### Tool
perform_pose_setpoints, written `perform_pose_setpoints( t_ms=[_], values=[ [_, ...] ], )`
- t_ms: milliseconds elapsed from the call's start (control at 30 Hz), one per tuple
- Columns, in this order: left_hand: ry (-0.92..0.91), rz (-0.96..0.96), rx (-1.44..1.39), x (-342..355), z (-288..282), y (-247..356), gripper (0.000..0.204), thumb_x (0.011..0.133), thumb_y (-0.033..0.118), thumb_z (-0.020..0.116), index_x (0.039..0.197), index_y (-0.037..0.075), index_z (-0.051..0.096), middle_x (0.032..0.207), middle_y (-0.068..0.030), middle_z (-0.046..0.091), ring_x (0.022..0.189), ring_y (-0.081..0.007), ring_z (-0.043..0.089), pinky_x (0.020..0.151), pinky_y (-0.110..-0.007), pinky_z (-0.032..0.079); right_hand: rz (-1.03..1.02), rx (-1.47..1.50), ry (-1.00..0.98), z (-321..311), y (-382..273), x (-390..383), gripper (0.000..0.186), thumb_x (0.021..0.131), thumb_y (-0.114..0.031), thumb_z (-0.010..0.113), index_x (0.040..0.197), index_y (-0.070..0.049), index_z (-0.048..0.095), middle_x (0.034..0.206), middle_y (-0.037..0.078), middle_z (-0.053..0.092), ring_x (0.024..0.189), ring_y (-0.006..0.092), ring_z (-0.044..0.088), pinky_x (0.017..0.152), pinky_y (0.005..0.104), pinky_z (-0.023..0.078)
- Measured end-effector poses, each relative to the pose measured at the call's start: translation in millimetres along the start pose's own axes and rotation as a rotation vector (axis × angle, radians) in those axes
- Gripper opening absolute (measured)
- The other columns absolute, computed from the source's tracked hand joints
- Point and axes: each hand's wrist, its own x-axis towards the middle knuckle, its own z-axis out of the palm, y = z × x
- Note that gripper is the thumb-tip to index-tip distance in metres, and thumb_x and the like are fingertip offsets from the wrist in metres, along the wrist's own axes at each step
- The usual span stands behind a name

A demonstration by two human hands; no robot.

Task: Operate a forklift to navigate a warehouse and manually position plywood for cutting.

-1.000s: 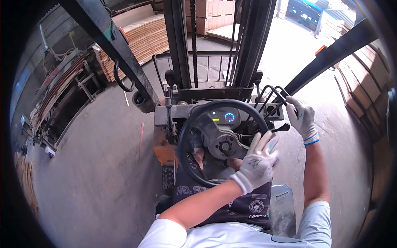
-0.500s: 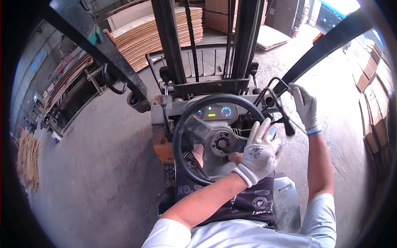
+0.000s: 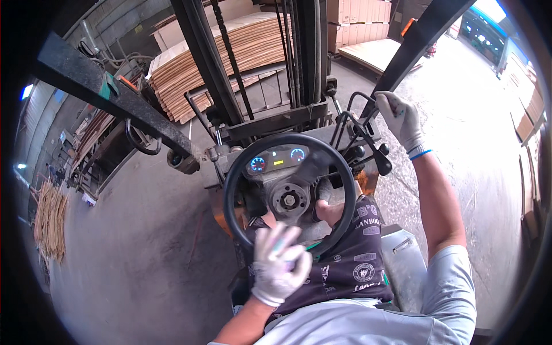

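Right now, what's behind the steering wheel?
Through the steering wheel, the lit instrument panel and parts of both legs show. Whatever lies directly behind its hub and the left hand is covered.

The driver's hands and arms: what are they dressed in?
The left hand and right hand wear whitish work gloves. The right glove's cuff is edged in bright blue; the left glove shows faint coloured smudges, blurred. The right forearm is bare, below a short, pale grey-blue sleeve.
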Motion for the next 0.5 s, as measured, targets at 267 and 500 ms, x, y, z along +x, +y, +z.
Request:
perform_pose_setpoints(
  t_ms=[267,500],
  values=[
    [0.511,-0.001,0.028,73,-31,-84,0.01,0.106,-0.003,0.069,0.096,-0.001,0.069,0.136,-0.0249,0.076,0.134,-0.046,0.071,0.115,-0.052,0.056,-0.009,-0.049,-0.009,-8,-21,-20,0.026,0.11,-0.026,0.075,0.124,-0.006,0.083,0.087,0.013,0.081,0.081,0.0121,0.078,0.077,0.0315,0.062],
    [0.565,0.157,-0.009,190,7,-73,0.014,0.099,0.011,0.079,0.092,-0.001,0.081,0.11,-0.0186,0.085,0.104,-0.0338,0.082,0.098,-0.044,0.063,-0.182,-0.099,-0.162,-33,-54,-94,0.047,0.1,-0.032,0.081,0.132,0.003,0.078,0.12,0.026,0.082,0.112,0.0368,0.082,0.102,0.0434,0.062]
  ],
)
